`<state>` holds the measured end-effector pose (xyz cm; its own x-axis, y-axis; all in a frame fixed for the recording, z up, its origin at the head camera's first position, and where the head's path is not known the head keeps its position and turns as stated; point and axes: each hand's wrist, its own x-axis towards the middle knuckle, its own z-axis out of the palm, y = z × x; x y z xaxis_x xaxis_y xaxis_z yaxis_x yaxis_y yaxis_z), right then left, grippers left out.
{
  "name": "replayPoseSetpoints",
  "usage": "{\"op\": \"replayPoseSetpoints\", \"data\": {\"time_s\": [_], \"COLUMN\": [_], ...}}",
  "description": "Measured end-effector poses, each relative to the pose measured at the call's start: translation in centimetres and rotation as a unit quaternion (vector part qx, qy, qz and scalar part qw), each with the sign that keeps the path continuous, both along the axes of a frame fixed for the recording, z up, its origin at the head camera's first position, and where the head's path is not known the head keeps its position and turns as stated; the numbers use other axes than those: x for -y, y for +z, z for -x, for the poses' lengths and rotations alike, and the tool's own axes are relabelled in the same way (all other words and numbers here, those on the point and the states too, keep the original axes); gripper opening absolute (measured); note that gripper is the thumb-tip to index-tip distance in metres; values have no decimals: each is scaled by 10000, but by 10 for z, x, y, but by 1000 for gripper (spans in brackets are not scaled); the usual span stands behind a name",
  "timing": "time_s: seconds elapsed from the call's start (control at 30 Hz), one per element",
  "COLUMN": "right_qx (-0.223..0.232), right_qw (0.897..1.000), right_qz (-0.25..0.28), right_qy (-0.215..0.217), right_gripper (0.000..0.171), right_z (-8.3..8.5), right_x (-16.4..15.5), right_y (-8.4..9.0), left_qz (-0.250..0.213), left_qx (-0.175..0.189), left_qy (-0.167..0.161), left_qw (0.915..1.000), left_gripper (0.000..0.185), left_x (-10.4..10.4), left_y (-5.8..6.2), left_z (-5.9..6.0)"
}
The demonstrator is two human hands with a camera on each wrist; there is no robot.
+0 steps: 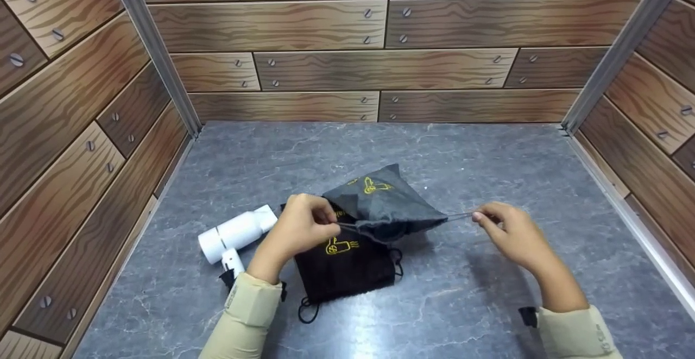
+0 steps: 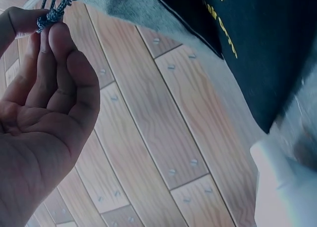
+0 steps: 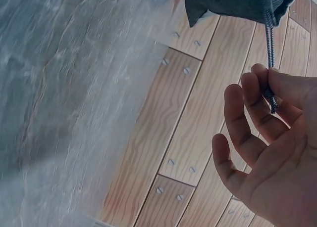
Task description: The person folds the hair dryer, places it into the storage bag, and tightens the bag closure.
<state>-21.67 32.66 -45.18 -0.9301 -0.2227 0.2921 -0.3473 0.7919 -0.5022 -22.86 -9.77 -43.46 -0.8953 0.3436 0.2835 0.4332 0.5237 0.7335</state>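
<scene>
Left hand [image 1: 302, 225] and right hand [image 1: 510, 233] each pinch a drawstring end, grey fabric pouch [image 1: 386, 205] stretched level between them.

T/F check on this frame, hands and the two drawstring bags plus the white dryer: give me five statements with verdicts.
1. The left hand pinches a drawstring end of the grey drawstring bag. True.
2. The right hand lies flat on the table. False: it is raised and pinches the other drawstring, pulled out to the side.
3. The grey bag lies over the black drawstring bag. True.
4. The white hair dryer is inside the black bag. False: it lies on the table beside it, on the left-hand side.
5. Both bags bear yellow printing. True.
</scene>
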Motion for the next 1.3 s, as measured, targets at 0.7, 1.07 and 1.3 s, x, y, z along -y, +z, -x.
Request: {"op": "replayPoseSetpoints", "data": {"time_s": [0.7,1.07,1.3], "right_qx": [-691,-953,-776], "right_qw": [9938,9894,9864], "right_qz": [-111,-255,-325], "right_qy": [-861,-1062,-1409], "right_gripper": [18,17,21], "right_z": [-10,-12,-9], "right_x": [-46,-54,-78], "right_y": [10,21,19], "left_qz": [-40,-2,147], "left_qx": [-567,-1242,-1114], "left_qy": [875,1962,2379], "left_qw": [9945,9727,9648], "left_gripper": [11,16,15], "left_x": [21,38,47], "left_y": [9,7,6], "left_z": [7,7,7]}}
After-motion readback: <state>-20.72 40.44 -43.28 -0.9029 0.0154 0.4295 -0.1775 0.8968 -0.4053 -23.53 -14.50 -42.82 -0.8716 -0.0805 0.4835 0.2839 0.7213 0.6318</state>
